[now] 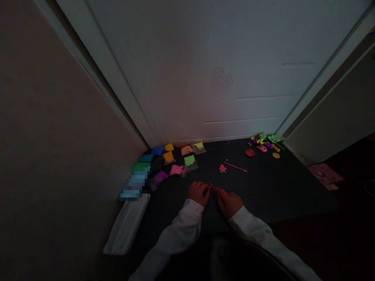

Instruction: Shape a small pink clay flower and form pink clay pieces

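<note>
My left hand (199, 194) is closed in a pinch over the dark table, with a small pink-red bit showing at its fingertips. Beside it, my right hand (230, 203) pinches a thin pink-red stick (213, 186) whose tip points toward the left fingers. The light is dim, and I cannot tell whether the two pink bits are one piece. Just beyond the hands lies a small pink flower-like clay piece (222, 168) with pale tips. A longer pink stick (236, 167) rests to the right of that flower.
Bags of coloured clay, among them a pink bag (177, 170) and a green bag (190, 160), cover the table's left side. A white tray (127, 224) lies nearer. Small colourful clay figures (267, 143) and a red-brown lump (250, 153) sit far right. A white door (187, 78) stands behind.
</note>
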`<state>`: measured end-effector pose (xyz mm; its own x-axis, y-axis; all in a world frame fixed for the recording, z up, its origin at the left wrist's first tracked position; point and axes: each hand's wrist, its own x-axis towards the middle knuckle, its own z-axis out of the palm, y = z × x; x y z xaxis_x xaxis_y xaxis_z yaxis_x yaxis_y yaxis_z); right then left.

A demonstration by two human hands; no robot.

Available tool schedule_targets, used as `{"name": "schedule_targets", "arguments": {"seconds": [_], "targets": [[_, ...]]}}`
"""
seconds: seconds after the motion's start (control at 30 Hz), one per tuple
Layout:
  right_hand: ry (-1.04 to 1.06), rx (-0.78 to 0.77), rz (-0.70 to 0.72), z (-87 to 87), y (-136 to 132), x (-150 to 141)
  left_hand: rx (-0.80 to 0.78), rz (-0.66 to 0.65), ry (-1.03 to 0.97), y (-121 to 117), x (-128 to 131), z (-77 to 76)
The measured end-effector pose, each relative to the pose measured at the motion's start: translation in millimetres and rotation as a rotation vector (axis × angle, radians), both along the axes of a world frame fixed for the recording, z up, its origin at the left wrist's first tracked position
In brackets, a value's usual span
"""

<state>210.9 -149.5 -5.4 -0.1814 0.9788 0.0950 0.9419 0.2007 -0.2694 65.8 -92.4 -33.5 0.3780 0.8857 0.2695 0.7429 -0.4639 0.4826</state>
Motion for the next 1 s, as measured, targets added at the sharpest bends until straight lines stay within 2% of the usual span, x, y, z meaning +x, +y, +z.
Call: {"name": "schedule_targets", "arguments": {"seconds": [0.6,0.87,1.0], "targets": [[-0.026,-0.058,-0.012,-0.1,1.0,-2.3,-0.049,-0.001,0.026,-1.6,-0.2,7.7],[-0.049,-0.073,-0.035,0.9,2.5,-5.8,0.009,-0.039,0.06,-5.8,1.4,12.0],[-0.05,-0.068,-0.049,-2.5,2.0,-6.5,0.039,-0.021,0.05,-5.3,2.1,8.1]]}}
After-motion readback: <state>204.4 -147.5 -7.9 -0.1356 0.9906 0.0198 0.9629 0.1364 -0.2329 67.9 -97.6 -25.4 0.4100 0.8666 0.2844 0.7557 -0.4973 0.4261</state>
